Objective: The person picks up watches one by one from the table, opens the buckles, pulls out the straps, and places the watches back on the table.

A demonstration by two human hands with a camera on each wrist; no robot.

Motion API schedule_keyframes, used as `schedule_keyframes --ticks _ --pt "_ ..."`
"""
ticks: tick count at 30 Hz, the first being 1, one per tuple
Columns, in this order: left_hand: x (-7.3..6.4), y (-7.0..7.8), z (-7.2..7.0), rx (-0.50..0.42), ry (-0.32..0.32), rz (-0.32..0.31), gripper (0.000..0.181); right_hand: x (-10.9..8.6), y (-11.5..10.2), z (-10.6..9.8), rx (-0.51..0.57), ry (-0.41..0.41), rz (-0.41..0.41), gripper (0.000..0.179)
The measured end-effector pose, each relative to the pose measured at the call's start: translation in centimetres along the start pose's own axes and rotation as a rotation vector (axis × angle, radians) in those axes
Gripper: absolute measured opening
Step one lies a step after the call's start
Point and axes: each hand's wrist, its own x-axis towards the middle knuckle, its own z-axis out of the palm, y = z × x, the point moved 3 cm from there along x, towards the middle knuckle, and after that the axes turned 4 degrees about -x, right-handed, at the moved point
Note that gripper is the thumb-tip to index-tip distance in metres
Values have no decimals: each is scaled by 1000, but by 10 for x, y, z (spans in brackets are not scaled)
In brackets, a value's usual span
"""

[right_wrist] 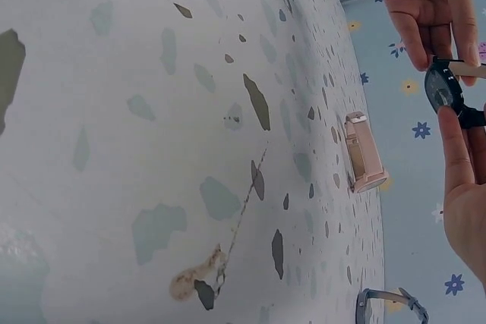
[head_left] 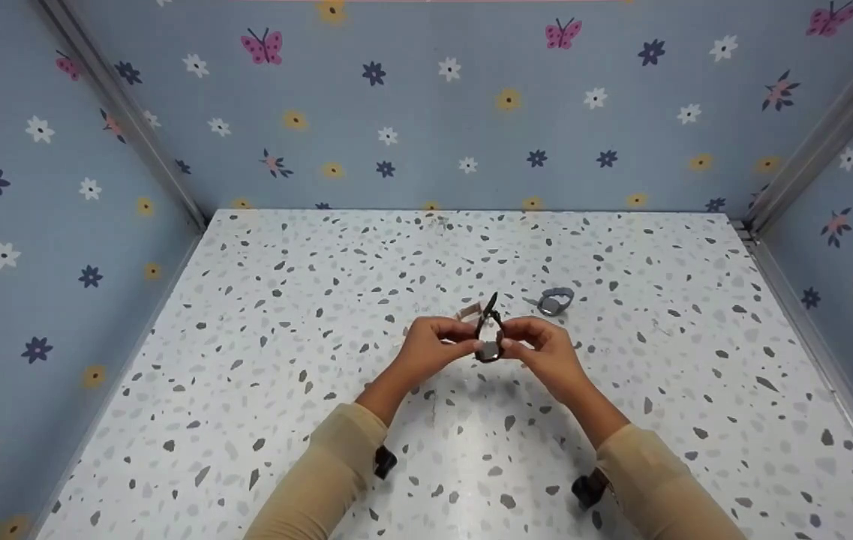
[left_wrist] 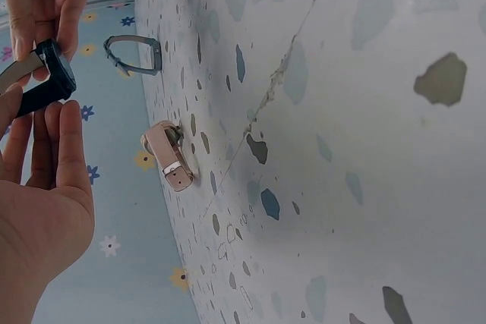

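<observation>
A black wristwatch (head_left: 489,351) is held up between both hands, just above the speckled tabletop. My left hand (head_left: 434,349) pinches it from the left with thumb and fingers. From the right, my right hand (head_left: 548,354) grips its other side the same way. The strap rises from the case in a loop, and one end stands up above the fingers. In the left wrist view the inner face of the strap looks tan, and the watch's dark round case (left_wrist: 61,66) is seen from the side. Fingertips cover parts of the strap.
A pink wristwatch (right_wrist: 366,153) lies on the table behind the left hand, partly hidden in the head view. A grey-blue wristwatch (head_left: 555,301) rests beyond the right hand. Flower-patterned blue panels (head_left: 426,105) enclose the white speckled table (head_left: 321,450) at the back and sides.
</observation>
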Motion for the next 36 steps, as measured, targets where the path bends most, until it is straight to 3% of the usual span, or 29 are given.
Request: schedule_keyframes --ticks 10,17,19,36 --pt "0 -1 -1 1 15 -10 18 0 1 -1 10 17 22 23" --pt "13 -36 -2 -18 42 -23 20 2 2 -2 12 39 43 27" --pt "14 -39 -2 -28 49 -20 21 2 1 -2 15 45 46 26" --pt "13 -40 -3 -97 59 -51 20 1 0 -3 36 58 25 25"
